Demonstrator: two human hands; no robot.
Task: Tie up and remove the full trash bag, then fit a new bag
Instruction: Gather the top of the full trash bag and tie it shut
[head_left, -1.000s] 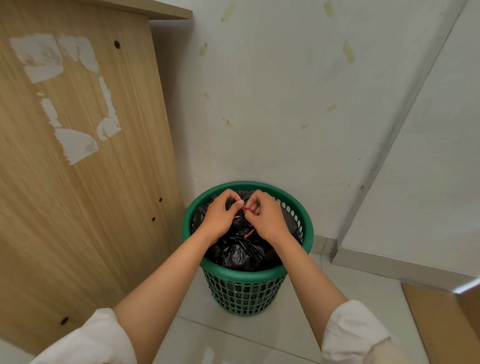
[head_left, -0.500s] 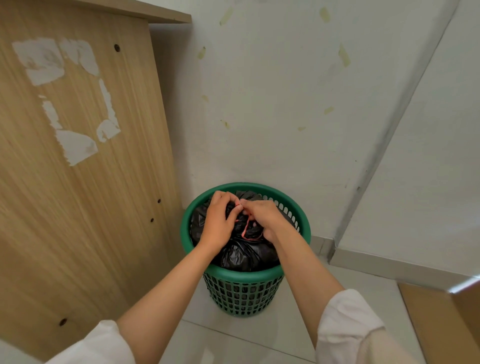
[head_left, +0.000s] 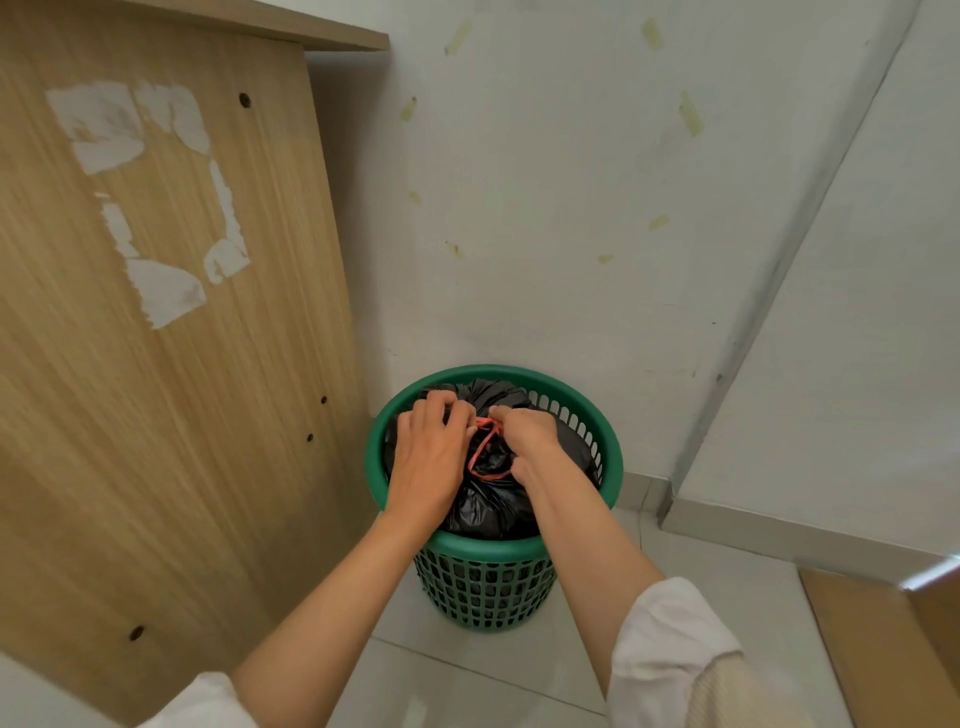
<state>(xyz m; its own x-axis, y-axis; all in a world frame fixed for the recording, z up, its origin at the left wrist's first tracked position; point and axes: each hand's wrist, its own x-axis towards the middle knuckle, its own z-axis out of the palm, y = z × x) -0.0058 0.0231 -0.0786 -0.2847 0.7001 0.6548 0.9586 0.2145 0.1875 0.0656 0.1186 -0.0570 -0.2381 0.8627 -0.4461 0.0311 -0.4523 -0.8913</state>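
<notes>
**Bag tie-off under way inside basket**

While the black trash bag (head_left: 488, 499) is sitting inside the green basket (head_left: 613, 462), both hands are working at its gathered neck. Left hand (head_left: 428, 457) is curling its fingers round the bunched plastic and one end of the red drawstring (head_left: 485, 449), apparently to keep the neck closed. Right hand (head_left: 527, 439) is pinching the drawstring's loop, seemingly to draw a knot. Removal and the new bag are not yet done.
</notes>
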